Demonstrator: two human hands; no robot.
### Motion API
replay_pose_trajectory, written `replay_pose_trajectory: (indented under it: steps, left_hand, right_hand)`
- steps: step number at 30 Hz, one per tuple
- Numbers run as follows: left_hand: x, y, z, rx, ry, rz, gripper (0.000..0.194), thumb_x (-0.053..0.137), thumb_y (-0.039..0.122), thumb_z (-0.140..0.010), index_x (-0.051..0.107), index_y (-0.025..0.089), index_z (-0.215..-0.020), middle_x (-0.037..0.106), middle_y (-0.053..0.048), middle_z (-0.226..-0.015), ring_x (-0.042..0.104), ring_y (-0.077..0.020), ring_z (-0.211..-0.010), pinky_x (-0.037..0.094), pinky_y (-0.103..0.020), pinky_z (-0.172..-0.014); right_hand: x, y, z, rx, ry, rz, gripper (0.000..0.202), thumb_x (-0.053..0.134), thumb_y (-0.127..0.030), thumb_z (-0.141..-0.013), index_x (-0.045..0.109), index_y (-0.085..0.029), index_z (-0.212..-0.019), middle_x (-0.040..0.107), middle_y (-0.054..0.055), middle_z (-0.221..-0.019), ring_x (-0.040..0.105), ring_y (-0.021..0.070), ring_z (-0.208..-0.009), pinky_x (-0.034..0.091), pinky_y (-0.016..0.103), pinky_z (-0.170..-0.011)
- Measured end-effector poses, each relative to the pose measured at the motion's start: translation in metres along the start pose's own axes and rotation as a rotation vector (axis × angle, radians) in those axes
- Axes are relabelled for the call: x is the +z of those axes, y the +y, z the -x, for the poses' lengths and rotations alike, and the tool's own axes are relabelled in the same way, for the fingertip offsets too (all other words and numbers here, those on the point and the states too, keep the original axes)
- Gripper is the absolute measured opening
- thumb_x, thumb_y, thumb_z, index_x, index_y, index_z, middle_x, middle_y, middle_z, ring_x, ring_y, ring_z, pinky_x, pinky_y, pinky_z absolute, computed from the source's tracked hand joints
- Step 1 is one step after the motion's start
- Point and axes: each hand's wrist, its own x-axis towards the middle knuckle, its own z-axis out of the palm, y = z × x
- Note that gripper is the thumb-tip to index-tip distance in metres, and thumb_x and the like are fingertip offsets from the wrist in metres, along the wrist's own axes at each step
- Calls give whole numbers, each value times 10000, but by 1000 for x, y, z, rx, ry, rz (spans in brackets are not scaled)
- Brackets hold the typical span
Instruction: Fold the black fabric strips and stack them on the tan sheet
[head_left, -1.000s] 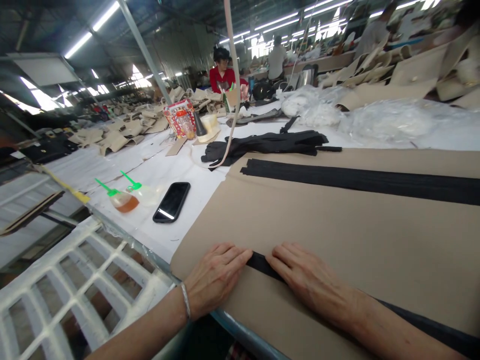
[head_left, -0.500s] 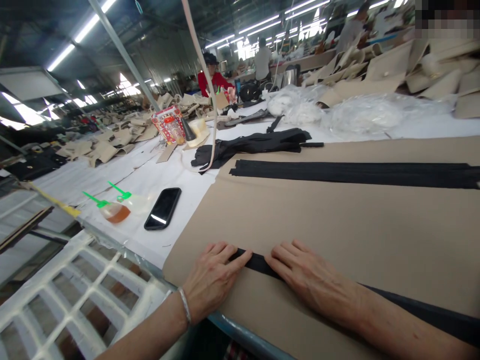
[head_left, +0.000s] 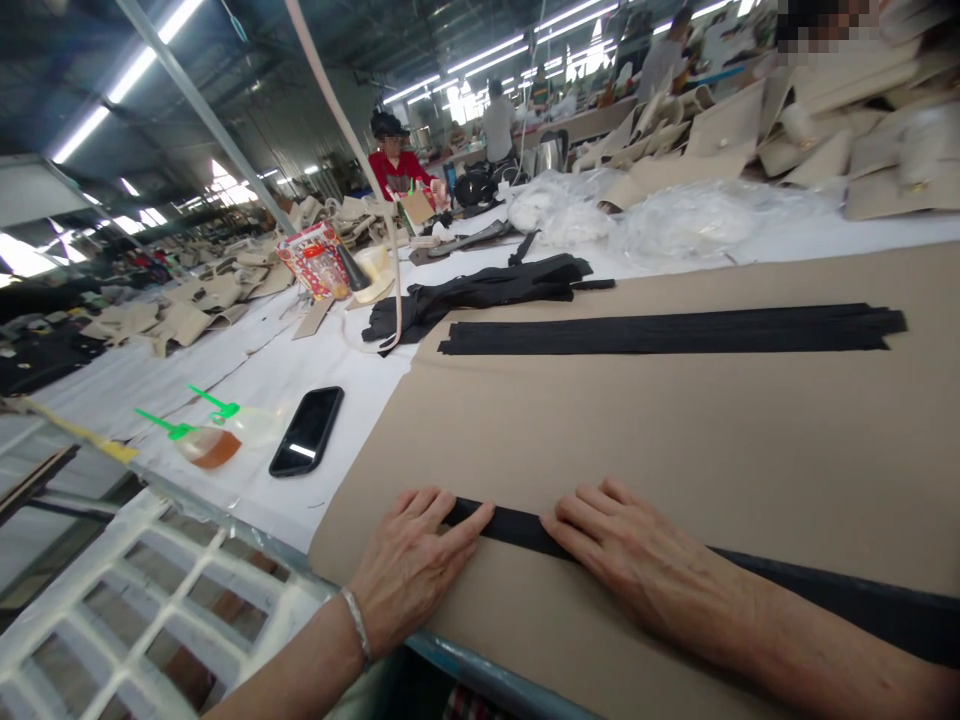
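A long black fabric strip (head_left: 516, 528) runs along the near side of the brown board (head_left: 600, 430). At the strip's left end my left hand (head_left: 416, 555) is closed on it, thumb lying along the strip and fingers over the far edge. A short way to the right, my right hand (head_left: 619, 545) presses the strip with its fingers together, and my forearm covers part of it. Beyond my forearm the strip continues toward the right edge of the view. Farther back on the board lies a flat stack of black strips (head_left: 675, 329).
A phone (head_left: 307, 432) and two green-spouted bottles (head_left: 214, 447) lie on the white table covering to the left. Behind are a heap of black strips (head_left: 487, 287), clear plastic (head_left: 690, 220) and beige pieces. A white rack (head_left: 142, 610) stands below the table edge.
The camera view has shifted, bringing the right end of the strip stack into sight. My hands are slightly farther apart along the strip, both still on it.
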Motion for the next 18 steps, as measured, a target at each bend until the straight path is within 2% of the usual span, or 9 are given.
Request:
replay_pose_trajectory:
  steps: [9,12,15,18]
  left_hand:
    - [9,-2,3,25,119,-14,422,497,216,-948,497,332,-1354,543,-69,-1015,520,-252,-984,435,-417,-830]
    - [7,0,1,24,207,-17,357,507,202,-936,575,308,-1269,543,-90,-1110,503,-283,-1059,439,-442,-852]
    - [3,16,-10,9,286,35,326,465,162,-944,595,251,-1229,547,-95,-1209,487,-283,-1132,432,-447,-908]
    - [1,47,-27,48,282,160,362,429,153,-959,515,162,-1310,595,-95,-1182,518,-237,-1108,436,-400,-955]
  right_hand:
    - [-6,9,29,37,-2,-7,298,445,-13,-887,543,-190,-1107,539,32,-974,478,201,-841,314,375,-808]
    - [-7,11,36,34,-7,-13,284,421,-23,-909,538,-187,-1110,533,33,-975,467,201,-839,305,376,-801]
    - [-5,13,37,26,7,-7,272,426,-27,-909,539,-185,-1100,533,32,-974,461,203,-839,300,374,-795]
    - [-2,12,36,23,36,9,247,451,-34,-897,544,-188,-1066,536,27,-946,461,206,-825,301,375,-786]
